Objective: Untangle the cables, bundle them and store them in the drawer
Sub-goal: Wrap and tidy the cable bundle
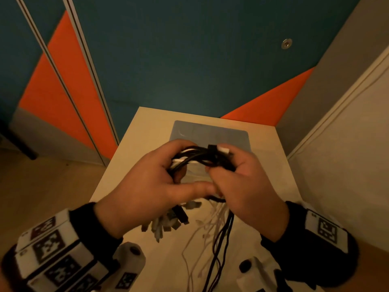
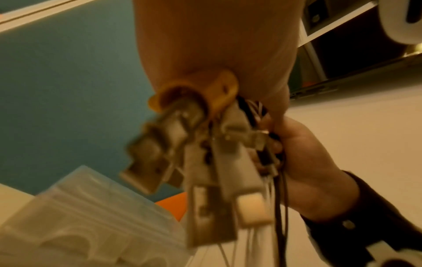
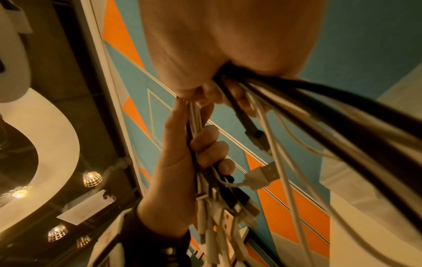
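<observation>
Left fingers [image 1: 179, 148]: curled round the cables [image 1: 200, 158], thumb stretched toward the right hand.
Right fingers [image 1: 219, 171]: curled tight on the same cables, at a black strap [image 1: 211, 149].
Left hand [image 1: 147, 186]: grips the bundle's left side.
Right hand [image 1: 246, 186]: grips its right side, touching the left thumb.
Cables: black and white, held in the air above the worktop [image 1: 126, 180]; plugs [image 1: 166, 223] hang under the left hand, loose strands [image 1: 219, 245] trail down under the right.
Box [image 1: 210, 133]: clear plastic, on the worktop beyond the hands.
</observation>
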